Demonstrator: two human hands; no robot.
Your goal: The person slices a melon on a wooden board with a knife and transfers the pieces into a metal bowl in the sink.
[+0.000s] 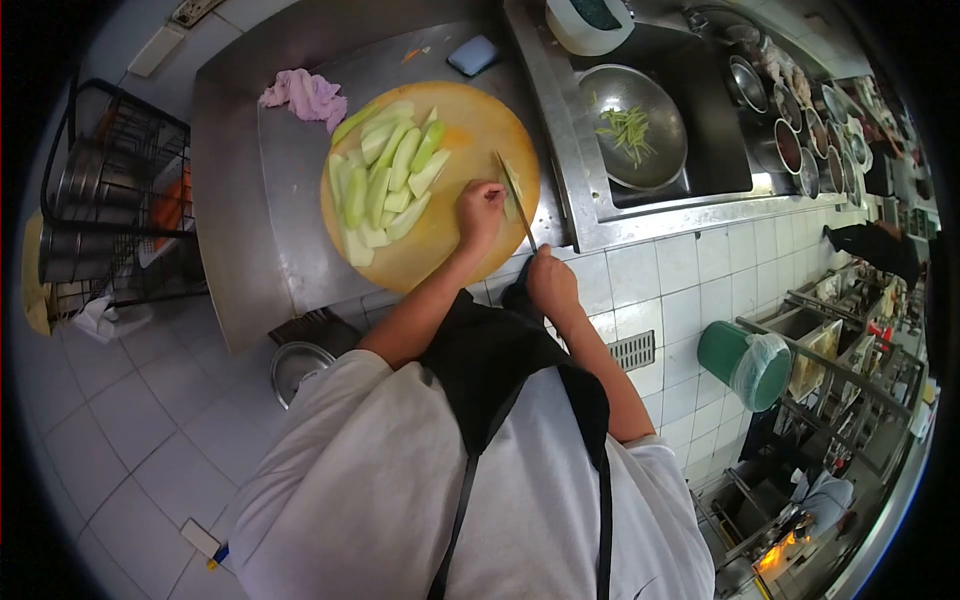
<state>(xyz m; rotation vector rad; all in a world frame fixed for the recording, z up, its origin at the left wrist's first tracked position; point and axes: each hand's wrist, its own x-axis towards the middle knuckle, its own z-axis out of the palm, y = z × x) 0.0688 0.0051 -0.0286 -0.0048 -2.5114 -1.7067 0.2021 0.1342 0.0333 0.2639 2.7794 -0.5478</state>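
A kitchen knife (516,198) is in my right hand (552,284), which is closed round its handle at the near right edge of the round wooden chopping board (440,262). The blade points away from me over the board's right side. Close to the left of the blade, my left hand (481,208) has its fingers curled in; what they hold, if anything, is hidden. Thin pale green slices (513,182) lie by the blade. Several long peeled pale green vegetable wedges (392,170), perhaps gourd, are heaped on the board's left half.
The board rests on a steel counter (270,235) with a pink cloth (305,97) and blue sponge (472,55). To the right, a sink (720,150) contains a metal bowl (660,165) with green strips (627,133). A wire rack (120,200) stands left; a green bin (740,362) right.
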